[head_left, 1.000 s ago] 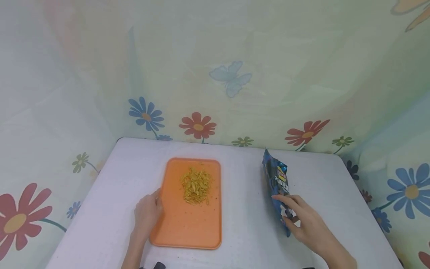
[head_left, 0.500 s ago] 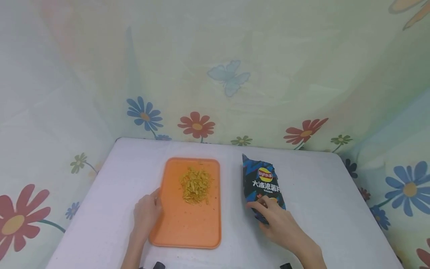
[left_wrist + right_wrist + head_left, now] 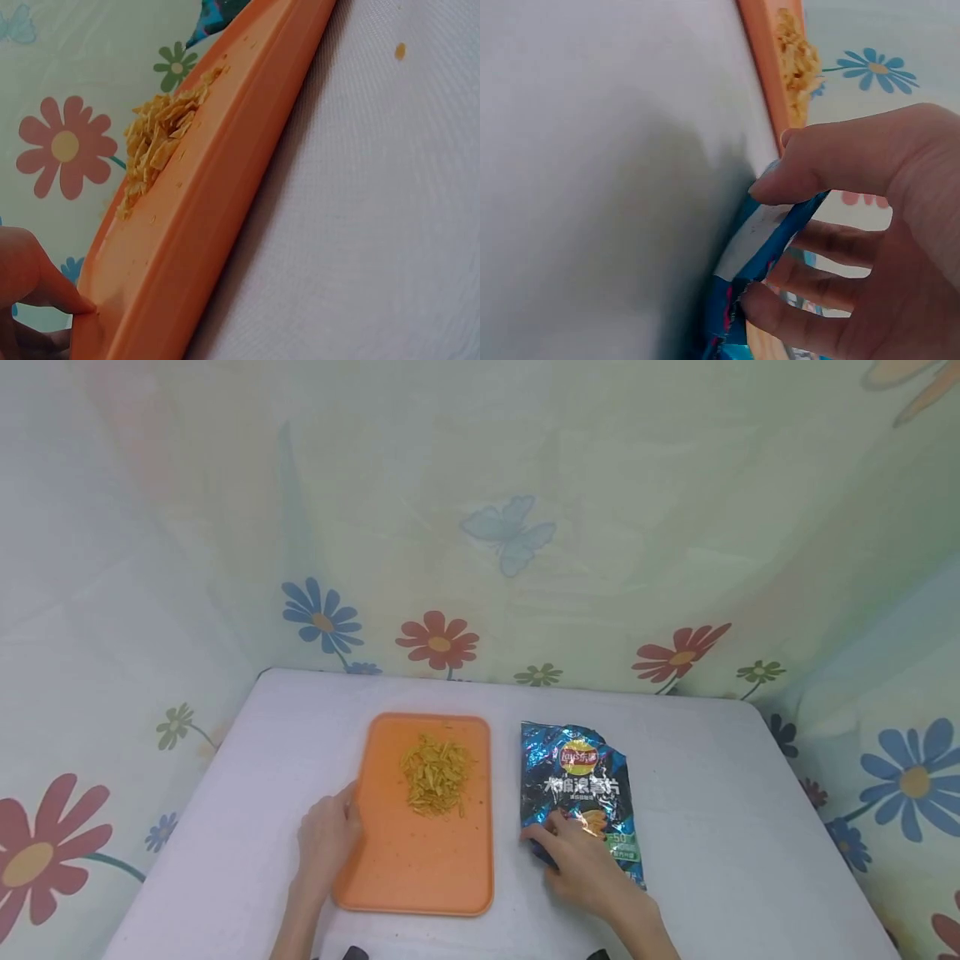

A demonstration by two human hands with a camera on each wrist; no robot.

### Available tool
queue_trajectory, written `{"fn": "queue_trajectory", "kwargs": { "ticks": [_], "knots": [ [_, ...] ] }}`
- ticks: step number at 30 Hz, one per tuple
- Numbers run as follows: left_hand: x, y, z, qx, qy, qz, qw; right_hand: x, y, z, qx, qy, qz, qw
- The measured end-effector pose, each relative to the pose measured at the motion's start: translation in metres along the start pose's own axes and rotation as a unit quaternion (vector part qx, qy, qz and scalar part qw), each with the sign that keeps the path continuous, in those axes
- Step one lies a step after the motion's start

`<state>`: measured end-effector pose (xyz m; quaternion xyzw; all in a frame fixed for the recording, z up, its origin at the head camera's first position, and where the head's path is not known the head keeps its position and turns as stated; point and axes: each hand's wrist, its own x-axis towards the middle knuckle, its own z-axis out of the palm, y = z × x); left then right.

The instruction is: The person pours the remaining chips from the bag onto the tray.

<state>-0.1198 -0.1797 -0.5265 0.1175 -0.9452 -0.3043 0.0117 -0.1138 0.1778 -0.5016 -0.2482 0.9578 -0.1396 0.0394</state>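
Note:
An orange tray (image 3: 412,868) lies on the table, bearing a heap of broken yellow potato chips (image 3: 437,775) toward its far end. My left hand (image 3: 327,835) pinches the tray's left edge; the left wrist view has one digit over the rim and other fingers outside it. To the right of the tray is a blue and black chip bag (image 3: 577,785), printed front facing up, its top edge uneven. Near its lower left part, my right hand (image 3: 588,867) grips it, thumb on one side and fingers on the printed face in the right wrist view. The bag's lower part is partly hidden.
The white-covered table (image 3: 720,810) reaches a flowered backdrop (image 3: 375,485) at the back and sides. A small yellow crumb (image 3: 400,51) lies on the cloth, seen in the left wrist view. A gap of cloth separates tray and bag.
My right hand has brought the chip bag leftward, closer to the tray, turning it from edge-on to printed face up. My left hand and the tray have stayed in place.

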Motion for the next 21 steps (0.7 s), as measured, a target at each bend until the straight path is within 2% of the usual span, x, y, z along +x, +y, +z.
{"fn": "queue_trajectory", "kwargs": {
  "ticks": [9, 12, 14, 17, 19, 21],
  "knots": [
    [0.002, -0.004, 0.0, 0.007, 0.009, 0.006, 0.9999, -0.001, -0.006, 0.008, 0.037, -0.047, 0.047, 0.997],
    [0.002, -0.004, 0.0, 0.005, 0.004, -0.002, 1.0, -0.005, -0.009, 0.005, 0.056, -0.044, 0.058, 0.996],
    [0.002, -0.005, -0.001, 0.005, -0.005, -0.012, 0.9999, -0.011, -0.011, 0.001, 0.058, -0.011, 0.052, 0.997],
    [0.0, -0.004, -0.003, 0.008, -0.012, -0.017, 0.9998, -0.02, -0.012, -0.007, 0.054, 0.09, 0.02, 0.994],
    [-0.001, -0.004, -0.005, 0.013, 0.009, 0.003, 0.9999, -0.024, -0.009, -0.012, 0.046, 0.169, 0.001, 0.984],
    [-0.002, -0.003, -0.007, 0.015, 0.04, 0.039, 0.9983, -0.026, -0.006, -0.017, 0.052, 0.232, -0.007, 0.971]
  ]
}}
